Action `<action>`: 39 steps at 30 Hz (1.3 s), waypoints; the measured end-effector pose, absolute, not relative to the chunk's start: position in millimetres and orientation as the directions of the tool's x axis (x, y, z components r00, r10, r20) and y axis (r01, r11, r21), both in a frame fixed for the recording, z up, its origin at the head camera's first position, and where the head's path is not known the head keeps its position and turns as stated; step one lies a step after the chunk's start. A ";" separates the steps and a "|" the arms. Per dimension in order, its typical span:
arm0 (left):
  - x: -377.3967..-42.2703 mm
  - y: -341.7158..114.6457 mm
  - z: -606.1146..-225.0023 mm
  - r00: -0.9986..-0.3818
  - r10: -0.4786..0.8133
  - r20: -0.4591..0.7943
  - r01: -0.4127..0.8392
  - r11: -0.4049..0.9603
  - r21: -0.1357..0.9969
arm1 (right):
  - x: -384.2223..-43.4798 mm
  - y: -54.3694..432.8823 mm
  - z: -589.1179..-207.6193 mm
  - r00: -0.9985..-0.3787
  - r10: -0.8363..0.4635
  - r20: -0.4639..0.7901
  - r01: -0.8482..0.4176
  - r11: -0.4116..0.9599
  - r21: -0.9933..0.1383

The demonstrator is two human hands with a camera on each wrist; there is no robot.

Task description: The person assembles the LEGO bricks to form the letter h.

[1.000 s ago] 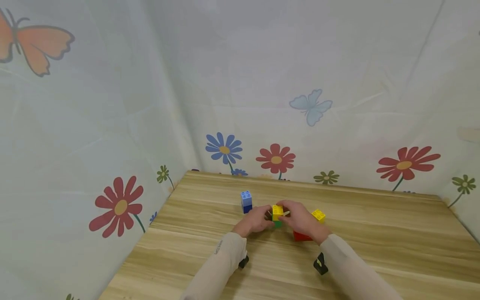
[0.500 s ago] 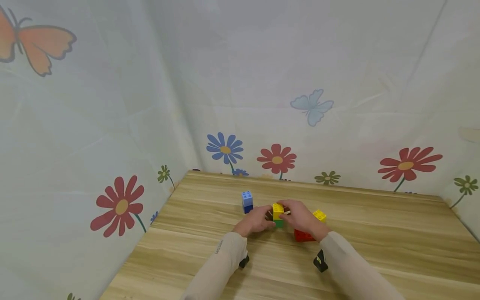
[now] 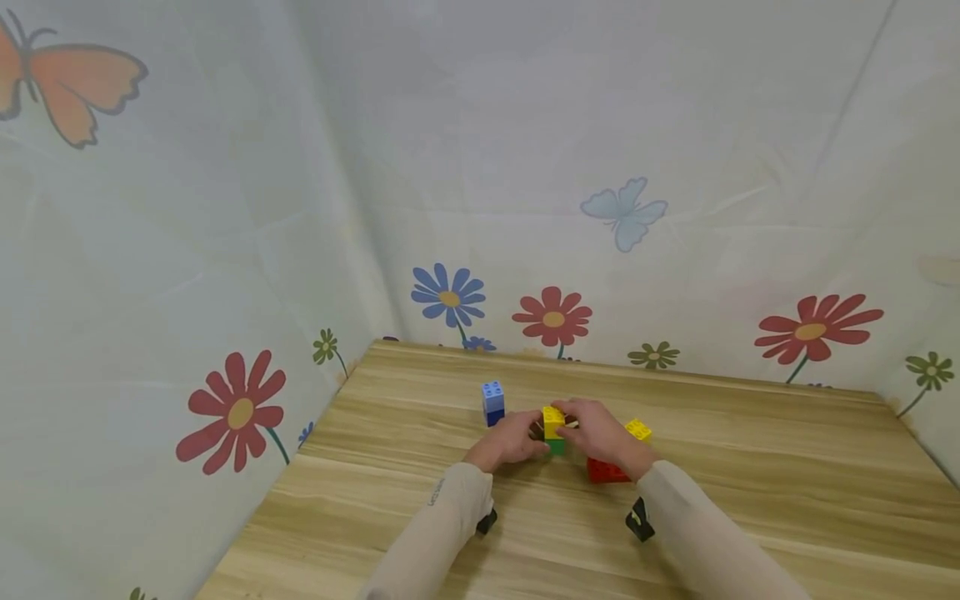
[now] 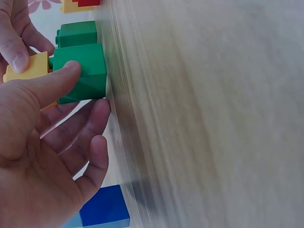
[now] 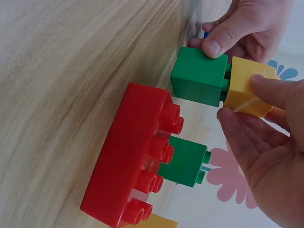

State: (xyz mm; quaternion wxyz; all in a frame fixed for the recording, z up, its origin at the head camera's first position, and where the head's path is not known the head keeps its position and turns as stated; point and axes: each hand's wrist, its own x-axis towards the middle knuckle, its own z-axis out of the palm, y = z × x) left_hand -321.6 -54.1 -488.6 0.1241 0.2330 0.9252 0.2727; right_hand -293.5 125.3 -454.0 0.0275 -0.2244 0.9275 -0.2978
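Observation:
Near the middle of the table, my left hand (image 3: 510,439) pinches a green building block (image 4: 90,71) that stands on the wood. A yellow building block (image 5: 249,85) sits over that green one, pinched between the thumb and fingers of my right hand (image 3: 600,433). In the right wrist view, green studs show in a narrow gap between the two blocks. A long red brick (image 5: 126,152) lies close by my right hand, studs up, with a second green block (image 5: 185,161) just behind it.
Left of my left hand stands a light blue block (image 3: 492,392) on a dark blue block (image 3: 494,416). Another yellow block (image 3: 637,430) is beyond my right wrist. The wooden table (image 3: 787,467) meets a flower-printed curtain (image 3: 675,275) at its back and left edges.

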 end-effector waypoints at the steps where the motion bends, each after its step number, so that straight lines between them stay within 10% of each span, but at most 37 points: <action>1: -321.6 -54.2 -488.6 -0.862 0.497 -0.101 0.362 0.742 0.564 | -293.3 125.1 -453.5 -0.895 -0.438 0.087 -0.408 0.725 -0.555; 39: -319.4 -55.1 -485.7 -0.856 0.506 -0.105 0.366 0.737 0.568 | -293.9 130.3 -465.6 -0.891 -0.436 0.125 -0.424 0.704 -0.570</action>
